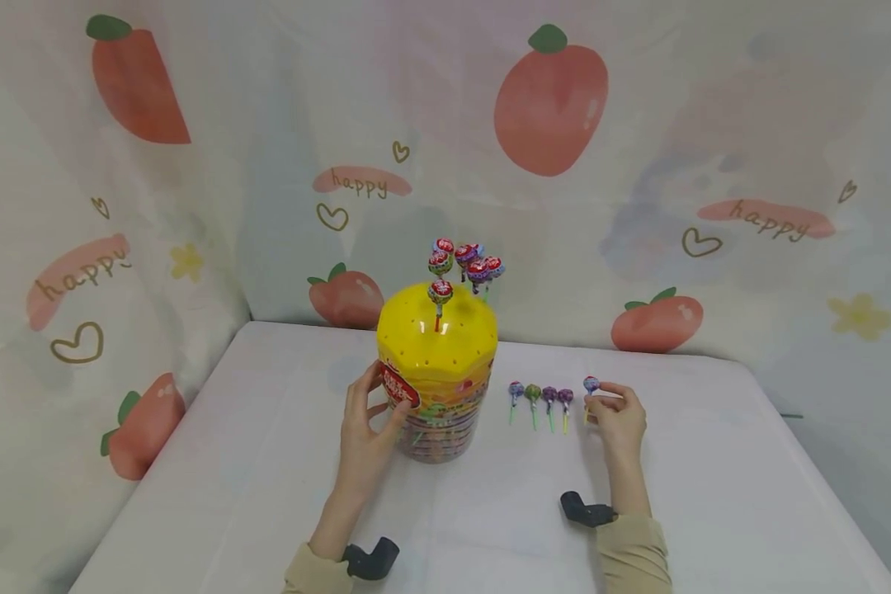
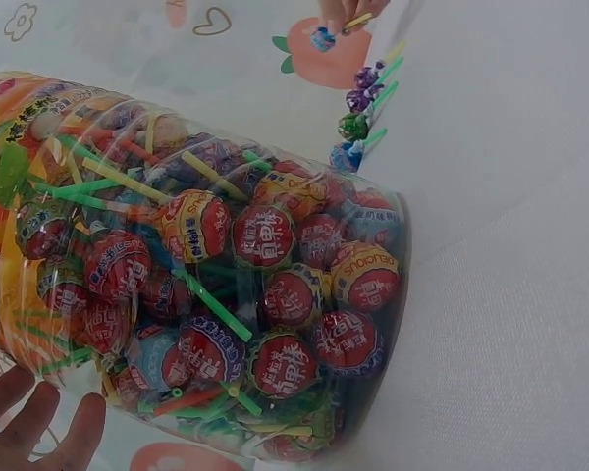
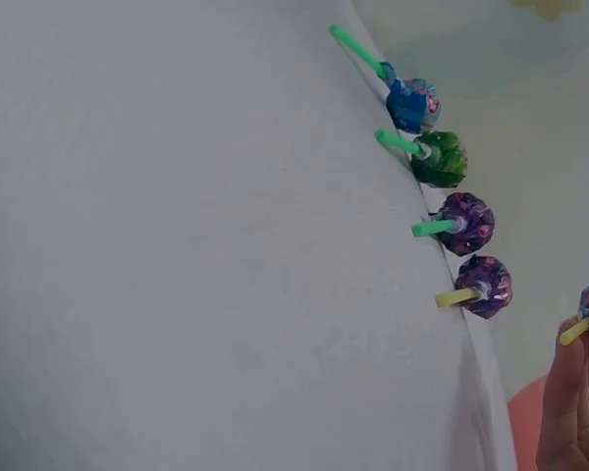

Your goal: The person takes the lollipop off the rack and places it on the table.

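Pinched between thumb and fingers, a blue-wrapped lollipop (image 1: 591, 384) is held closely by the right hand (image 1: 616, 417), ball uppermost and yellow stick below, to the right of a row on the white table (image 1: 230, 495). Its round wrapper shows a little red on top. Spread wide, the left hand (image 1: 370, 433) grips the side of a big tub (image 1: 445, 429), thumb across the front near a red label (image 1: 399, 386) and fingers round the left side. Clear plastic lets the packed candies (image 2: 265, 235) show through: shiny balls with red patches and white lettering, mixed with green, yellow and red sticks. On top sits a bright yellow lid (image 1: 416, 322) dotted with small holes, and several lollipops stand above it, one upright at the front on a red stick. Between tub and right hand lie four lollipops side by side: a blue one (image 1: 516, 389), a green one (image 1: 533, 392) and two purple ones (image 1: 549, 396), the last on a yellow stick, the others on green.
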{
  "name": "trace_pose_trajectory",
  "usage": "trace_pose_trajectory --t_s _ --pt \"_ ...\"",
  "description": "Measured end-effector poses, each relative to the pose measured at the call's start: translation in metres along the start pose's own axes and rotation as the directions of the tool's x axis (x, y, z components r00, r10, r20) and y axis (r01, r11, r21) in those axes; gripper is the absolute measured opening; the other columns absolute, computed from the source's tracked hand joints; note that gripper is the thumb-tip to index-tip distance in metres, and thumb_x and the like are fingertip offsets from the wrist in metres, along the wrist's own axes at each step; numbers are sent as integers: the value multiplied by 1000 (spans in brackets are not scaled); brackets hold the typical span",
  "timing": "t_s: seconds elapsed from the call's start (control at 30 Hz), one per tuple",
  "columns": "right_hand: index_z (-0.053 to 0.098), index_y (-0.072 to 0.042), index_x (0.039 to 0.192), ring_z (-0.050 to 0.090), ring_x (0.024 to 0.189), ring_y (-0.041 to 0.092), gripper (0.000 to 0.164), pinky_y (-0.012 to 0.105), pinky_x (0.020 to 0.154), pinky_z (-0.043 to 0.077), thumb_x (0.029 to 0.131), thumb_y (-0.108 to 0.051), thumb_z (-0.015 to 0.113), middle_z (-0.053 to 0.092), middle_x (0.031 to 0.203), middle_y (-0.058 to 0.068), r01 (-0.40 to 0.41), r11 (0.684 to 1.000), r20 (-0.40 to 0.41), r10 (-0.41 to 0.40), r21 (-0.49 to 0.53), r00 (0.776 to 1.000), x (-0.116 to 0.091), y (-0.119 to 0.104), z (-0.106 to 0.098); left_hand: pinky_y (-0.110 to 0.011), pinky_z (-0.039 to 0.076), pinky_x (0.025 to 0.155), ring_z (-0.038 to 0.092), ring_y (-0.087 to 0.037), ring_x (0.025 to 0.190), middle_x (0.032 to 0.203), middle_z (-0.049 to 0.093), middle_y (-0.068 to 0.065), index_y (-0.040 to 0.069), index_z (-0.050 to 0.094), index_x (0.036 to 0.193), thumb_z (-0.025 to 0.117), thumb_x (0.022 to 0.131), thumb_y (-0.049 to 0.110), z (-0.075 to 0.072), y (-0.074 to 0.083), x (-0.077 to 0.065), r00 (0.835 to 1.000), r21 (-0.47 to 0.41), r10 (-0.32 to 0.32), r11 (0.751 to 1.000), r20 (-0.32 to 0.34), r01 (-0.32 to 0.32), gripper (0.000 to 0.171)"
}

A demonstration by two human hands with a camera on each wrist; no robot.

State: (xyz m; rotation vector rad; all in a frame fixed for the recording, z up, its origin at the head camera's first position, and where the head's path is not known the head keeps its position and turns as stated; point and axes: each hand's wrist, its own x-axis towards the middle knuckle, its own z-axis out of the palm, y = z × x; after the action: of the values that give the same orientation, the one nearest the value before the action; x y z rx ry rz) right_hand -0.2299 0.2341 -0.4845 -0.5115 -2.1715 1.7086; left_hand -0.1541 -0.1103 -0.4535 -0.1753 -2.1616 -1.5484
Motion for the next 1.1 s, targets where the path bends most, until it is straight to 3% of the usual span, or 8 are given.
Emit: trace_pose_trajectory --t_s 0.43,0.6,0.7,1.1 --pt "56 2 121 58 55 -3 38 14 52 52 85 -5 65 64 73 -8 -76 985 51 85 -155 995 7 13 1 -47 52 96 43 -20 130 143 42 -3 24 31 149 69 89 25 0 1 0 1000 21 5 1000 -1 -5 71" --pt "57 3 117 57 53 -1 35 13 49 50 84 -5 66 69 86 15 -51 972 23 58 -228 998 7 16 4 -47 51 96 43 -20 130 143 42 -3 24 31 149 69 89 25 0 -1 0 1000 19 5 1000 -1 -5 71" --pt "58 4 115 55 52 0 34 14 48 47 84 -6 66 68 90 22 -23 959 16 28 -283 999 7 17 5 -47 51 96 43 -19 130 143 43 -3 24 32 148 69 89 24 0 -2 0 1000 15 7 1000 -1 -7 70" --pt "61 2 110 53 56 7 31 21 52 40 82 -10 68 69 92 25 43 906 0 -47 -421 999 1 15 5 -47 52 96 43 -20 130 143 43 -2 25 31 149 69 89 25 1 -2 -1 1000 29 8 1000 0 -8 71"
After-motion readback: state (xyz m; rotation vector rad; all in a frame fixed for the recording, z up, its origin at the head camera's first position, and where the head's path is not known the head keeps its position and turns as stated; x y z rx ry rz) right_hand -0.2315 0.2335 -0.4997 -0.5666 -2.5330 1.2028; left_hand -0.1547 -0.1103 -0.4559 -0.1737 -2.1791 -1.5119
